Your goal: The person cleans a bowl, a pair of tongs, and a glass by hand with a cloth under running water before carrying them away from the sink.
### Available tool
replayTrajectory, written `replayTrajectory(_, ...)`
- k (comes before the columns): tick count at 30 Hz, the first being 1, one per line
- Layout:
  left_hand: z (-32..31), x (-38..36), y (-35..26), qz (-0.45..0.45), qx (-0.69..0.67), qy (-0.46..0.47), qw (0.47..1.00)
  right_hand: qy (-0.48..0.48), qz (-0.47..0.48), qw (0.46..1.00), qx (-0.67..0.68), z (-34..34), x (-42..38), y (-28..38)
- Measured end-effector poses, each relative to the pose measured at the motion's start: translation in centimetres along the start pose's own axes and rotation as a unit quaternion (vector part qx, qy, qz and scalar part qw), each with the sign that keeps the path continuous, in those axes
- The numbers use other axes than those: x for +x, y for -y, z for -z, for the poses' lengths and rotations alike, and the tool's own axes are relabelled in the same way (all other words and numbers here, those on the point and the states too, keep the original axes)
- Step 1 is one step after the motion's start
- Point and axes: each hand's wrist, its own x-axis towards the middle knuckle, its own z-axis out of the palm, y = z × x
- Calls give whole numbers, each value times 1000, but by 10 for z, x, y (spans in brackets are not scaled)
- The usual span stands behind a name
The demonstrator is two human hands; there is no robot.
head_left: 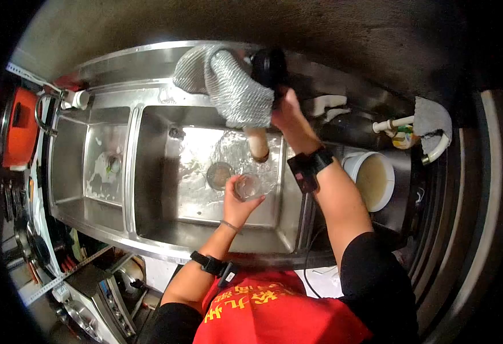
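Note:
My left hand (237,204) is closed around a clear cup (248,187), held over the large basin of the steel sink (159,172). Above and to the right of the cup, a pale spout (256,143) points down into this basin. A silvery-grey ribbed cloth (237,86) drapes over the tap above the spout. My right hand (287,109) is at the cloth's right edge, just below a black rounded part (269,67). Its fingers are mostly hidden there. Beside the cup, a round dark-rimmed thing (220,175) lies in the wet basin.
A smaller basin (105,160) adjoins on the left, with a curved metal tap (42,117) at its corner. To the right stands a white bucket (377,180) of cloudy liquid. A grey cloth (433,123) hangs over a pipe. An orange container (20,129) is at far left.

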Motion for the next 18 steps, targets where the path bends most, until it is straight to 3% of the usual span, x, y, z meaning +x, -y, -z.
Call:
replayTrajectory(1, 3, -2, -5, 3, 0, -6, 1000, 39, 39, 984, -171, -7, -11, 9)
replayTrajectory(2, 6, -5, -15, 51, 19, -4, 998, 101, 218, 936, -259, 4, -15, 1)
replayTrajectory(3, 9, -7, -21, 99, 35, -1, 994, 114, 348, 790, -491, 11, -5, 4)
replayTrajectory(4, 15, -9, -13, 133, -72, 3, 988, 128, 251, 886, -369, 13, 0, 5)
replayTrajectory(5, 22, -12, -18, 237, -121, 14, 964, 136, 142, 952, -234, 16, 2, 5)
replayTrajectory(7, 31, -21, -33, 296, -344, 73, 888, 73, 171, 954, -235, 37, 2, -13)
replayTrajectory(8, 41, -24, -35, 333, -452, 99, 822, 109, 145, 961, -207, 40, -20, -9)
replayTrajectory(9, 48, -27, -34, 377, -574, 82, 722, 146, 118, 966, -178, 45, -41, 0)
replayTrajectory(11, 58, -35, -32, 370, -664, 10, 649, 89, 100, 936, -325, 146, -24, -35)
replayTrajectory(12, 62, -38, -39, 381, -688, 3, 618, -25, -29, 994, -107, 125, -49, -28)
replayTrajectory(13, 69, -40, -41, 370, -693, -2, 618, -141, -160, 970, 115, 102, -90, -20)
replayTrajectory(15, 80, -48, -39, 361, -698, 3, 619, -235, -125, 963, -51, 104, -135, -41)
replayTrajectory(16, 83, -51, -39, 319, -660, -20, 679, -229, -116, 962, -93, 97, -157, -49)
replayTrajectory(18, 92, -56, -44, 305, -653, -13, 693, -225, -112, 955, -156, 78, -186, -70)
